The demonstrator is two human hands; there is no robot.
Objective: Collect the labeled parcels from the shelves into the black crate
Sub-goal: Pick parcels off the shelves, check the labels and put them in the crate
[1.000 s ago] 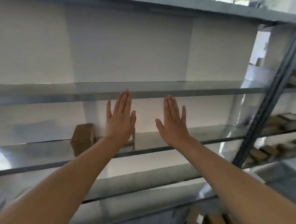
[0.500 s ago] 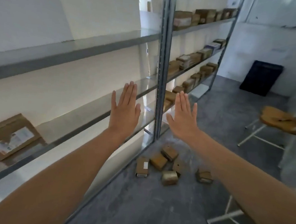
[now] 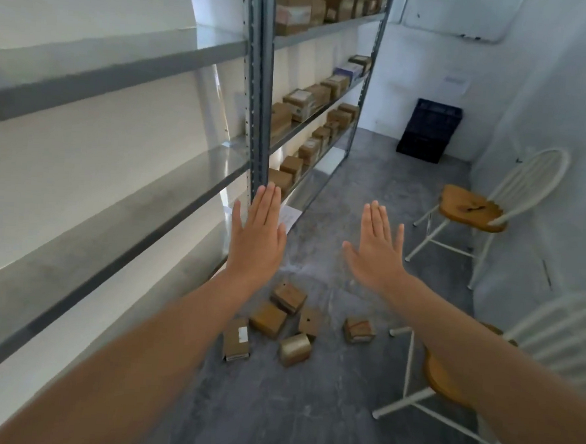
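Observation:
My left hand (image 3: 258, 237) and my right hand (image 3: 377, 249) are stretched out flat in front of me, palms down, fingers apart, holding nothing. Several brown cardboard parcels (image 3: 306, 100) line the far section of the grey metal shelving (image 3: 259, 82). Several more parcels (image 3: 268, 320) lie scattered on the grey floor below my hands, one showing a white label (image 3: 242, 333). The black crate (image 3: 429, 130) stands against the far wall, well beyond both hands.
The near shelf boards (image 3: 115, 183) on my left carry nothing in view. A white chair with a wooden seat (image 3: 470, 212) stands at the right wall, and a second one (image 3: 446, 378) is close by my right forearm. Concrete floor runs between them.
The view has swung right, from facing the near shelves to looking down the aisle. The crate, chairs and floor parcels came into sight. Both hands stay flat and held out.

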